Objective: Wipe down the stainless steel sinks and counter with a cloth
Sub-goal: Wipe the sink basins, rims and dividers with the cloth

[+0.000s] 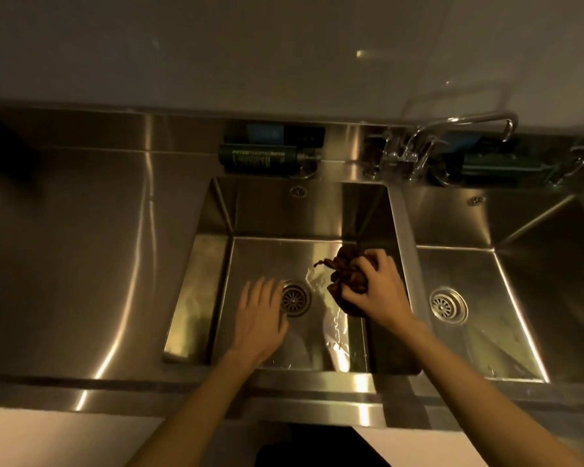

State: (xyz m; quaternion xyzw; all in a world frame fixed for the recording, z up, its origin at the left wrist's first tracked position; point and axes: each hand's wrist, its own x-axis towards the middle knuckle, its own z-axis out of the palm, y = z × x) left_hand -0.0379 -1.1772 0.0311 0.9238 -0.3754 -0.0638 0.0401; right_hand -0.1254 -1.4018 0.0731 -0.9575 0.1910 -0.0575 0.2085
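Observation:
Two stainless steel sinks are set side by side in a steel counter [81, 230]. Inside the left sink [213, 210], my right hand [378, 284] is shut on a bunched dark brown cloth [346, 274], held over the basin floor near the right wall. My left hand [260, 315] hovers flat with its fingers apart, just left of the round drain [295, 298], holding nothing. The wet basin floor glistens between my hands. The right sink [506, 230] has its own drain [448, 305].
A dark green bottle [263, 159] lies on its side on the ledge behind the left sink. A chrome faucet [452, 136] stands on the ledge between the basins, with more dark containers [493, 163] to its right. A white wall rises behind.

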